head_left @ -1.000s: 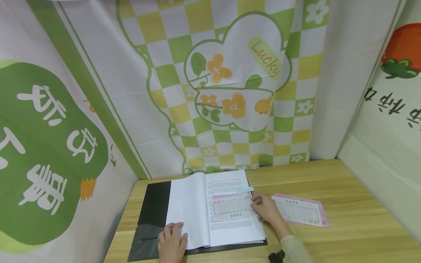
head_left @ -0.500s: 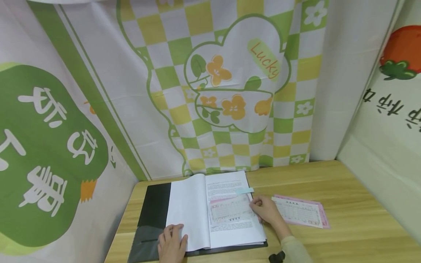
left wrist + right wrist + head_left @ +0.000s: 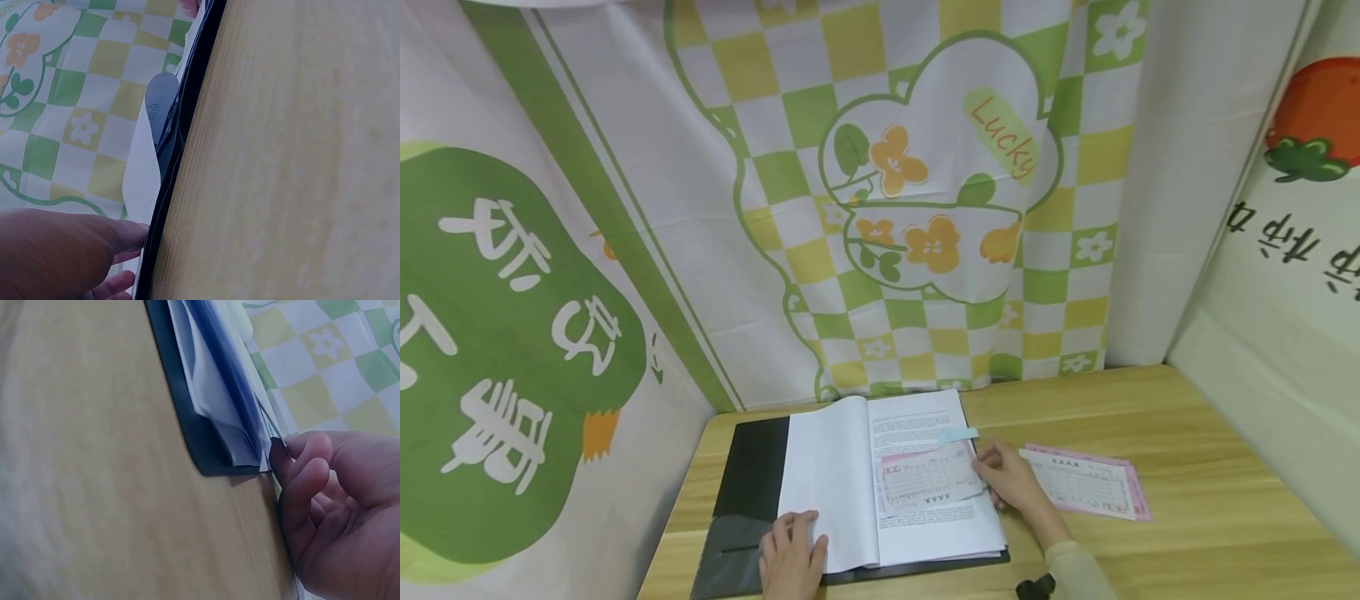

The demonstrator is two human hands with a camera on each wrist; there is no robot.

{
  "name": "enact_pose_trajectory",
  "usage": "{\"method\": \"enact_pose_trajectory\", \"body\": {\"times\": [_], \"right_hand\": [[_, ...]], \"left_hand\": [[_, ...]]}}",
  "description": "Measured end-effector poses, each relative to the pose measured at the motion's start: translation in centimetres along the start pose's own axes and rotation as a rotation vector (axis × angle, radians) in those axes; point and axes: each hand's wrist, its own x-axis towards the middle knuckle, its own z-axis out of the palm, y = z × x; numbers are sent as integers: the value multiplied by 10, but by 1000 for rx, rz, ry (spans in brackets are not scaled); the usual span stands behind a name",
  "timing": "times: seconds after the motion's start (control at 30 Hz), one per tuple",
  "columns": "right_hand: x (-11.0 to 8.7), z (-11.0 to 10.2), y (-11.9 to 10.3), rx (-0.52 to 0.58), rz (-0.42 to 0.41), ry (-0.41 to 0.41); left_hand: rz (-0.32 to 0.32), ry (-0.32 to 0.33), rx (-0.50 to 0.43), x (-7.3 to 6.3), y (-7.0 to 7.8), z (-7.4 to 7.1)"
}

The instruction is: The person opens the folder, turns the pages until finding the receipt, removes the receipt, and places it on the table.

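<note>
A black folder point(image 3: 751, 467) lies open on the table, its white pages spread. On the printed right page rests a pink-and-white form slip point(image 3: 921, 479), slightly tilted. My right hand point(image 3: 1011, 482) pinches the slip's right edge between thumb and fingertip. In the right wrist view that hand point(image 3: 347, 512) has its fingers curled close to the folder's corner point(image 3: 194, 440). My left hand point(image 3: 792, 552) rests with relaxed fingers on the lower left part of the blank left page point(image 3: 831, 471). The left wrist view shows its thumb point(image 3: 128, 234) by the folder's edge point(image 3: 181, 125).
A light blue tab point(image 3: 958, 434) sticks out from the right page above the slip. Right of the folder, more pink and white form slips point(image 3: 1086, 485) overlap on the wooden table point(image 3: 1210, 500). Patterned cloth point(image 3: 925, 333) hangs behind the table, with printed panels on both sides.
The slip on the right page has shifted and tilted a little, its right end now showing more plainly by my right fingers. My left hand has stayed in place.
</note>
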Motion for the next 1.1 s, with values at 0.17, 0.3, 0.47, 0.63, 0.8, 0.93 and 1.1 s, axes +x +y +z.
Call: {"method": "enact_pose_trajectory", "body": {"times": [0.17, 0.3, 0.47, 0.63, 0.8, 0.93, 1.1], "right_hand": [[0, -1, 2, 32, -43, -13], [0, -2, 1, 42, -36, -26], [0, -3, 0, 31, -9, -43], [1, -3, -1, 43, 34, -60], [1, -3, -4, 53, 76, -56], [-1, -2, -4, 57, 69, -52], [-1, -2, -4, 65, 58, -51]], "left_hand": [[-15, -15, -8, 1, 1, -1], [-20, -20, -17, 1, 2, -1], [-15, -19, -17, 1, 2, -1], [-25, -31, -13, 2, 2, -1], [-38, -42, -10, 2, 2, -1], [-39, -45, -13, 2, 2, -1], [-33, -39, -15, 2, 1, 0]]}}
